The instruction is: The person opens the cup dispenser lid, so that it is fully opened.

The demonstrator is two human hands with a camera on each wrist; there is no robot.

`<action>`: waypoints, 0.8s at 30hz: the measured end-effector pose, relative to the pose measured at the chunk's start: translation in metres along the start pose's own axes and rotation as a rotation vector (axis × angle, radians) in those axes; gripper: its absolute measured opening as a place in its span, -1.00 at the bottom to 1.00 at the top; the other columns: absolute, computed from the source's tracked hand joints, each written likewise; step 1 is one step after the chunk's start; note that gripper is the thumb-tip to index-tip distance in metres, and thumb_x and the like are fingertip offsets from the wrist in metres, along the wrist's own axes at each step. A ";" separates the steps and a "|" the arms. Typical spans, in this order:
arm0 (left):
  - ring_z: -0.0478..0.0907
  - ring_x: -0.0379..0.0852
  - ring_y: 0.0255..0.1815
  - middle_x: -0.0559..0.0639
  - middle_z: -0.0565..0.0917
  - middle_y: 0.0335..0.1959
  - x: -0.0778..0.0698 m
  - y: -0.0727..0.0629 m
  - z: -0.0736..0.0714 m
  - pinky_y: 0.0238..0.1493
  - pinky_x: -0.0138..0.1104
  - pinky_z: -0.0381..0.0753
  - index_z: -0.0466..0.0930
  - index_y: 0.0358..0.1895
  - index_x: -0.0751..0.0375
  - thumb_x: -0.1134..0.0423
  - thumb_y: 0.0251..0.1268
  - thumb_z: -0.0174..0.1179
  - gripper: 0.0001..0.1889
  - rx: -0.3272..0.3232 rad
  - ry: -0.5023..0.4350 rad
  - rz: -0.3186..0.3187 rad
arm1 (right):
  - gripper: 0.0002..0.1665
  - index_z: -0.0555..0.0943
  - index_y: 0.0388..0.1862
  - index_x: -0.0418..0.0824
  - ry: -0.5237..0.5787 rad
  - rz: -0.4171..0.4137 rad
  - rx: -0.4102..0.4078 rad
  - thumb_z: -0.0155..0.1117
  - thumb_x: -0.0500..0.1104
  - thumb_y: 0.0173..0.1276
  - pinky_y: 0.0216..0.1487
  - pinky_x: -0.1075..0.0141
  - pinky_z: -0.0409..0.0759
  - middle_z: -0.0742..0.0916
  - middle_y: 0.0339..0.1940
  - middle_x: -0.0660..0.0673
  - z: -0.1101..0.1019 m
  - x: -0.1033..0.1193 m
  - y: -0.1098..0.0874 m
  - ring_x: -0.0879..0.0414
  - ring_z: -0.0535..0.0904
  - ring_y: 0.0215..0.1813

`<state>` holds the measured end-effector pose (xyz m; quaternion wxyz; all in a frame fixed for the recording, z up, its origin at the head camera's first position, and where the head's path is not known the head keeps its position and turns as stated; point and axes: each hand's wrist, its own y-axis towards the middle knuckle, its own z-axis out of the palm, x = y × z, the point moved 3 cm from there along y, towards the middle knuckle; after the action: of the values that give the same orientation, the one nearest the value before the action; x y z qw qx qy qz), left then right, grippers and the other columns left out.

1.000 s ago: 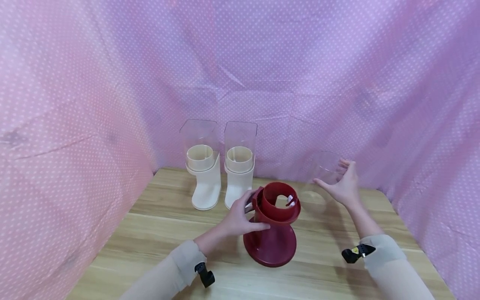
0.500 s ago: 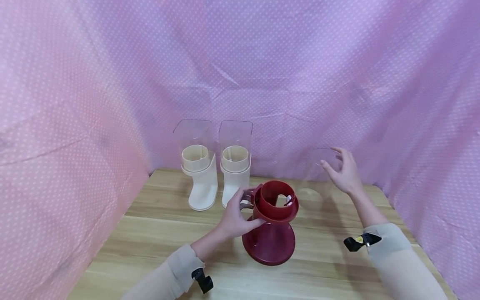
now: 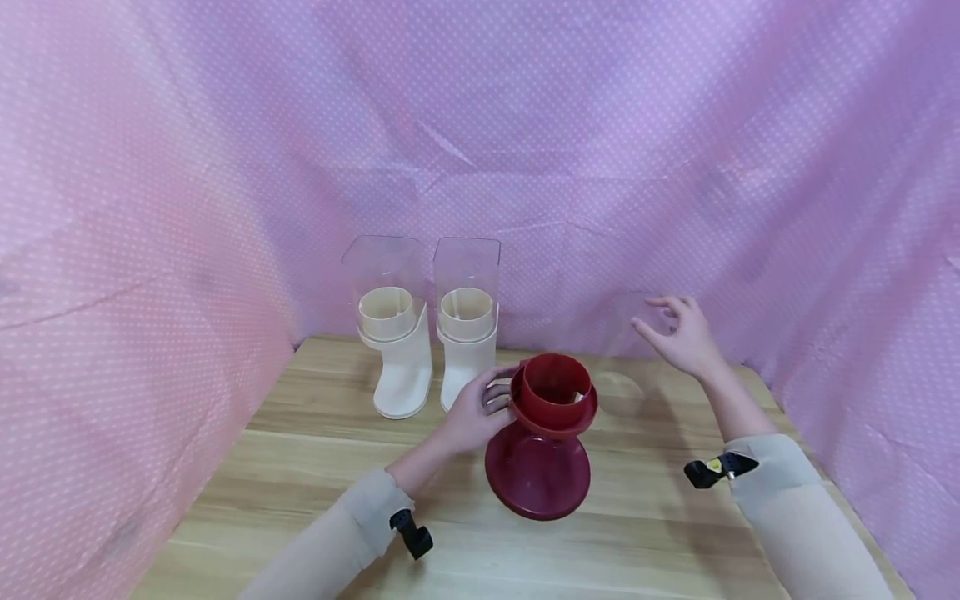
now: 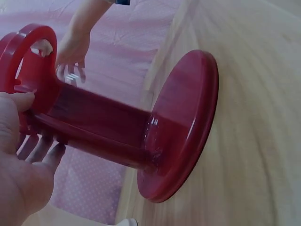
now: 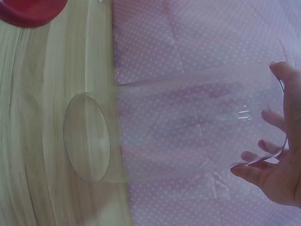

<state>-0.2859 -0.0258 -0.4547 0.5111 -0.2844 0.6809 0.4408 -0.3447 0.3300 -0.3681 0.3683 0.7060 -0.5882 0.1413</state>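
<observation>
Two cream stands [image 3: 405,371] [image 3: 468,367] wear clear sleeves [image 3: 385,265] [image 3: 467,261], seemingly done. Nearer, left hand [image 3: 471,419] grips red stand [image 3: 553,419], roughly upright, uncovered; right hand [image 3: 686,337] grasps clear tube [image 5: 178,127] apart, apparently yet unfitted.

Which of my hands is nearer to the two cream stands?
Your left hand. It grips the red stand, just in front of the cream stands and to their right; your right hand is farther off to the right, holding the clear tube.
</observation>
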 end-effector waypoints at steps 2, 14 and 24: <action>0.52 0.33 0.46 0.35 0.42 0.54 0.001 0.006 0.001 0.42 -0.17 0.64 0.29 0.55 0.42 0.58 0.42 0.22 -0.35 0.026 -0.014 -0.031 | -0.22 0.49 0.47 -0.33 0.007 0.006 0.005 0.41 0.13 0.49 0.43 -0.44 0.44 0.36 0.48 -0.53 0.000 0.001 0.001 -0.57 0.41 0.43; 0.69 0.19 0.18 0.24 0.67 0.26 -0.008 0.002 0.007 0.16 -0.05 0.80 0.54 0.38 0.27 0.52 0.26 0.36 -0.42 -0.148 0.174 0.072 | -0.21 0.48 0.46 -0.39 0.025 -0.008 -0.014 0.43 0.08 0.48 0.49 -0.43 0.39 0.31 0.52 -0.56 0.003 0.001 -0.002 -0.59 0.35 0.47; 0.71 0.22 0.22 0.28 0.72 0.20 -0.008 0.003 0.011 0.09 -0.32 0.80 0.56 0.35 0.33 0.56 0.44 0.20 -0.56 -0.177 0.245 0.053 | -0.21 0.47 0.47 -0.42 0.016 -0.022 -0.030 0.41 0.07 0.49 0.47 -0.44 0.39 0.31 0.51 -0.57 0.005 0.002 -0.004 -0.60 0.35 0.46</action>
<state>-0.2811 -0.0156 -0.4472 0.3852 -0.3620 0.7038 0.4745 -0.3419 0.3256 -0.3713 0.3850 0.7059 -0.5793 0.1342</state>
